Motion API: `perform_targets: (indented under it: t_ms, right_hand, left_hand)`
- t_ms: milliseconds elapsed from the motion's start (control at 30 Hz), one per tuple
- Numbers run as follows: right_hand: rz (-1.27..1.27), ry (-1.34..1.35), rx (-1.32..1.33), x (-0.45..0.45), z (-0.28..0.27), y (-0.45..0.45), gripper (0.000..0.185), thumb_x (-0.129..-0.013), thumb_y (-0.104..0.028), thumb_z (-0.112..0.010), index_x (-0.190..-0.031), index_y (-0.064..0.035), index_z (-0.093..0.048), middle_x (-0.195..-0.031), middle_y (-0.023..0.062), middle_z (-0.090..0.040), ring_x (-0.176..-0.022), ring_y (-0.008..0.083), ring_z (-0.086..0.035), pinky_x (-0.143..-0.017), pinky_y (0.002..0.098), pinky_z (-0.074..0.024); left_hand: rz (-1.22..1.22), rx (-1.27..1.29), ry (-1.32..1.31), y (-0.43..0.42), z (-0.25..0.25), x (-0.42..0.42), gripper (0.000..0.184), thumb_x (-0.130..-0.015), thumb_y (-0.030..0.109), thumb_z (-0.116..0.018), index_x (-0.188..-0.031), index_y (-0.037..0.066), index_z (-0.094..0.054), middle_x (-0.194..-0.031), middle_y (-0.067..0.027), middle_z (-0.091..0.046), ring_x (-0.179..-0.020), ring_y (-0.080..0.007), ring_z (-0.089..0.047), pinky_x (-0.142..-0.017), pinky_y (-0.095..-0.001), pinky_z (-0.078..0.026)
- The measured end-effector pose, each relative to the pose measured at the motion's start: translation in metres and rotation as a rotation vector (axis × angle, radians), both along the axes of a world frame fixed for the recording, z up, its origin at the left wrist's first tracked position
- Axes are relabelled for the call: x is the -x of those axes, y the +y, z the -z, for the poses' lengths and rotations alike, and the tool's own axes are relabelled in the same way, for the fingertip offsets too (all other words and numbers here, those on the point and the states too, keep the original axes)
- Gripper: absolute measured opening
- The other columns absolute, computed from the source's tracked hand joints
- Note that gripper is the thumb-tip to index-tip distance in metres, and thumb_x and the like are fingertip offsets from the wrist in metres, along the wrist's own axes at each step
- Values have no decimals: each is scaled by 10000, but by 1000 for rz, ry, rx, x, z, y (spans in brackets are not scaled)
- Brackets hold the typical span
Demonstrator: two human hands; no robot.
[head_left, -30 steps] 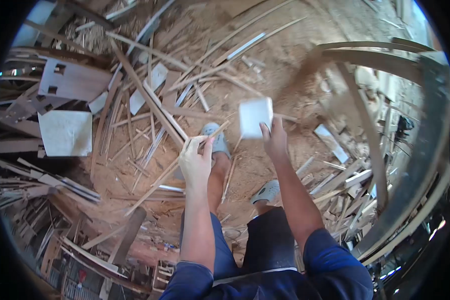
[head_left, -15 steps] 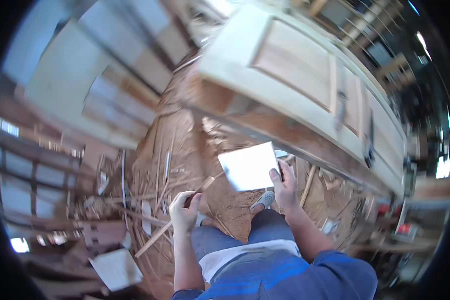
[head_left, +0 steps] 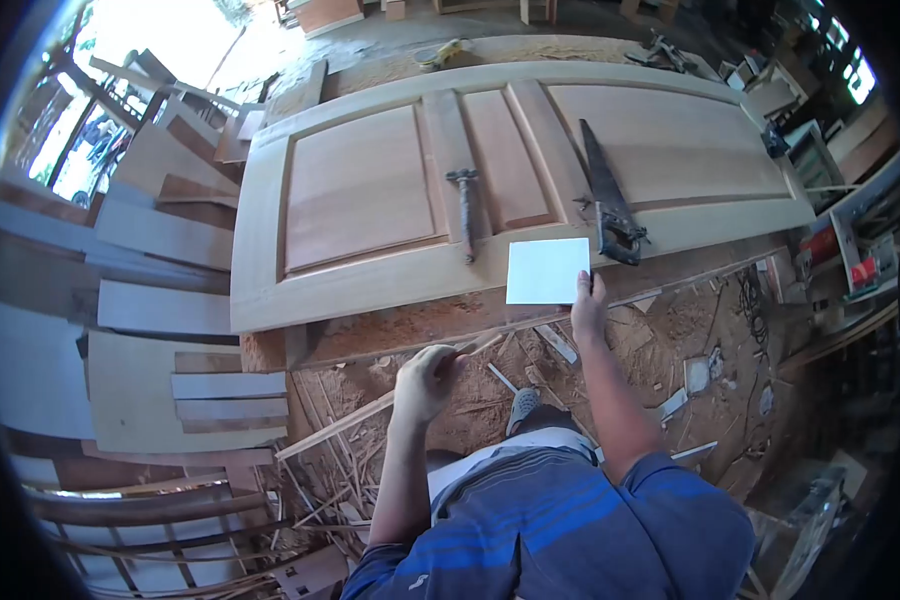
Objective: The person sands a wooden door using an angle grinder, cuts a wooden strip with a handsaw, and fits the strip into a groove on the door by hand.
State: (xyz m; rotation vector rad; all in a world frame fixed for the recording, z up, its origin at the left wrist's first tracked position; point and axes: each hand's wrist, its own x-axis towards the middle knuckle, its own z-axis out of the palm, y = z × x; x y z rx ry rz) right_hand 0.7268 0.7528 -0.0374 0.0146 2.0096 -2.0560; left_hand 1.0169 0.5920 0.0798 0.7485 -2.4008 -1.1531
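My right hand is closed on the lower right corner of a white rectangular panel, held flat in front of the workbench edge. A small dark piece shows by my fingers; I cannot make out what it is. My left hand is closed round a thin wooden strip, which runs down to the left and pokes out past the fingers on the right. Beyond both hands, a panelled wooden door lies flat on the bench. On it rest a hammer and a handsaw.
Boards and panels lean and lie stacked on the left. Wood shavings and offcuts cover the floor around my feet. A yellow tool sits behind the door. Shelving with a red item stands at the right.
My view has swung round, so the door now lies across in front of me instead of slanting off to the right. Both hands keep hold of the panel and the strip.
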Motion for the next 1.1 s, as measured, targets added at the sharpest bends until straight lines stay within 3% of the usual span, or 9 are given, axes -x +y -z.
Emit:
perform_targets:
  t_ms: [67,133,267,433,667,900,1000,1033,1100]
  right_hand:
    - [-63,14,-126,17,5,-8,369,-1167,-323,-527,-1176,17,-670,-951,137,-725,-697,239,-715,-531,373,-559]
    - [-21,325,-376,21,39,-40,397,-1134,-343,-582,-1229,35,-659,-1033,220,-744,-965,405,-728,-890,555,-540]
    - [-263,152,-392,8,28,-107,398,-1113,-350,-620,-1240,24,-669,-1107,274,-755,-993,489,-727,-846,559,-566]
    - [-275,647,-519,27,33,-106,357,-1031,-276,-728,-1272,-13,-709,-1162,226,-740,-1082,446,-705,-948,542,-562]
    - [65,868,-940,111,7,1,401,-833,-53,-714,-1233,-66,-698,-1263,173,-664,-1249,410,-598,-1122,548,-451]
    - [-392,736,-1328,149,-9,25,451,-794,-34,-715,-1238,-50,-637,-1212,224,-688,-1170,441,-643,-1053,561,-492]
    - [-319,604,-1131,159,11,33,400,-799,1,-686,-1193,-34,-625,-1077,251,-702,-1003,470,-684,-895,523,-548]
    - [-159,626,-945,149,-1,29,209,-843,19,-672,-1037,-44,-629,-902,162,-700,-781,350,-688,-706,417,-525]
    - [2,341,-518,126,-30,29,121,-871,14,-675,-941,-66,-617,-834,73,-658,-730,231,-641,-676,356,-482]
  left_hand:
    - [63,-2,-41,10,2,26,232,-985,254,-822,-1030,32,-776,-936,-150,-772,-782,-280,-755,-736,-381,-598]
    - [94,-17,-88,14,3,44,238,-988,264,-815,-1021,31,-775,-949,-155,-775,-796,-293,-761,-738,-388,-601]
    - [83,12,-103,-6,17,63,221,-984,243,-814,-1026,29,-779,-943,-151,-767,-797,-288,-761,-736,-389,-600]
    - [90,142,-128,-53,33,102,191,-1009,272,-777,-1085,97,-782,-970,-137,-729,-836,-333,-758,-734,-443,-600]
    - [208,179,-84,-129,85,173,198,-1021,312,-748,-1141,163,-800,-1018,-133,-716,-875,-364,-736,-761,-479,-585]
    - [191,321,-15,-174,99,151,186,-998,311,-767,-1115,168,-787,-988,-100,-704,-944,-325,-723,-774,-472,-581]
    - [207,311,-30,-187,100,138,212,-987,316,-776,-1112,147,-749,-978,-85,-700,-954,-317,-719,-777,-468,-580]
    - [242,298,-64,-192,102,133,223,-981,313,-782,-1111,138,-737,-977,-82,-699,-948,-316,-718,-777,-466,-580]
    - [280,279,-83,-196,106,130,225,-974,304,-791,-1099,128,-727,-981,-81,-703,-942,-324,-719,-783,-467,-582]
